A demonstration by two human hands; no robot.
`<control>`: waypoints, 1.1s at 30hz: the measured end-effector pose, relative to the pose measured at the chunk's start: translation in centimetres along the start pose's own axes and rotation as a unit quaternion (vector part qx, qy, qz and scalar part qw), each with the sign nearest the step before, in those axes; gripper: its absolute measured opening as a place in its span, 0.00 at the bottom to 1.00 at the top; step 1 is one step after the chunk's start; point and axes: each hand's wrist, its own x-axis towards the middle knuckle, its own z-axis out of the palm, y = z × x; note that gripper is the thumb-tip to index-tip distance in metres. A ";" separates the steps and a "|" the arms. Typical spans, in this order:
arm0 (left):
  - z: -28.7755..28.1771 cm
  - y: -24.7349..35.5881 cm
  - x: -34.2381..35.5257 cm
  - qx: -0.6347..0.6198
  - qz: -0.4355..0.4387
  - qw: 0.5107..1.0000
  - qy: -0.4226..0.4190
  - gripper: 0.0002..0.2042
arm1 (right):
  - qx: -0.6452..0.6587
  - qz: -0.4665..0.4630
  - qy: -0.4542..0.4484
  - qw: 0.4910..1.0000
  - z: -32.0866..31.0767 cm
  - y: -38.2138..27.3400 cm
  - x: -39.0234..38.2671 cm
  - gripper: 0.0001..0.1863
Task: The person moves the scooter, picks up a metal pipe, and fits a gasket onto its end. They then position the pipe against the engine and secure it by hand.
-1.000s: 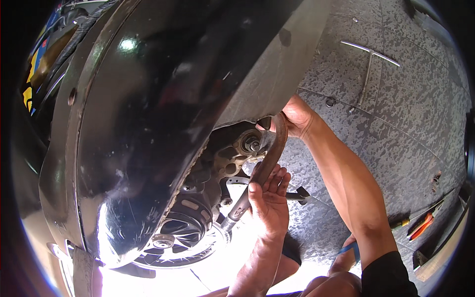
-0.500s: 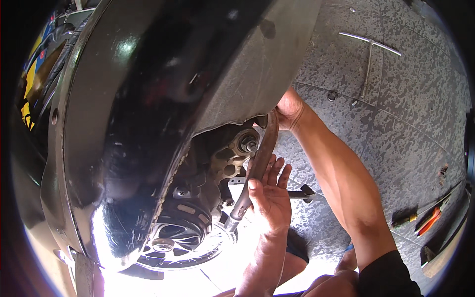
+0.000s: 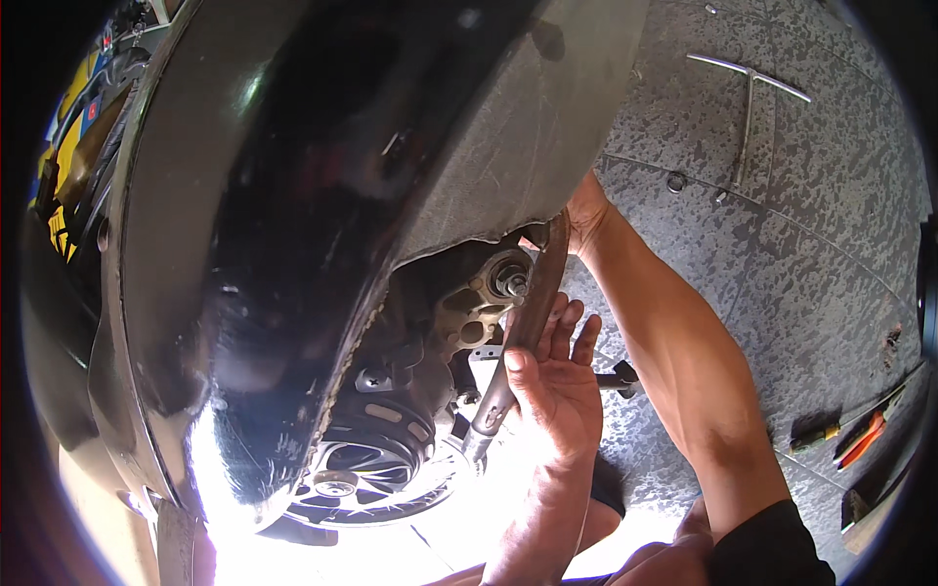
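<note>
A curved, brownish metal tube (image 3: 537, 303) slants down beside the underside of a motorcycle with a dark, glossy body panel (image 3: 293, 215). Its lower part lies in my left hand (image 3: 567, 400), thumb across the front and fingers behind, the outer ones loosely extended. At the tube's upper end is my right hand (image 3: 588, 217); the panel edge and the tube hide most of its fingers. Just left of the tube, a threaded bolt end with a nut (image 3: 512, 281) sticks out of a metal bracket (image 3: 471, 314). A spoked wheel (image 3: 376, 508) shows below, in strong glare.
On the speckled floor (image 3: 684, 264) lie a T-handle wrench (image 3: 748, 117), a small round part (image 3: 675, 183) and a small metal piece (image 3: 721, 196). Orange-handled pliers (image 3: 862, 439) and a screwdriver (image 3: 816, 436) lie at the right. A dark pedal-like bar (image 3: 618, 379) projects behind my left hand.
The whole view has shifted slightly, so motorcycle, hands and floor tools appear a little further right. Both hands keep about the same places along the tube.
</note>
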 end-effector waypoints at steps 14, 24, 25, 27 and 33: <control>-0.1 -0.1 0.2 -0.025 0.009 1.000 0.016 0.29 | 0.013 0.025 -0.193 0.981 0.5 -1.1 0.5 0.23; 0.4 0.3 0.5 -0.031 0.016 0.999 0.034 0.30 | -0.031 -0.028 -0.157 0.987 1.6 -1.1 0.4 0.22; 0.5 0.3 0.5 -0.031 0.016 0.999 0.034 0.30 | -0.014 -0.016 -0.198 0.980 1.3 -1.4 0.4 0.23; 0.7 0.4 0.4 -0.054 0.004 0.997 0.045 0.30 | 0.007 -0.004 -0.243 0.970 1.4 -1.4 0.5 0.23; 0.8 0.5 0.5 -0.054 -0.004 0.998 0.037 0.30 | -0.064 -0.014 -0.166 0.984 1.8 -1.2 0.4 0.23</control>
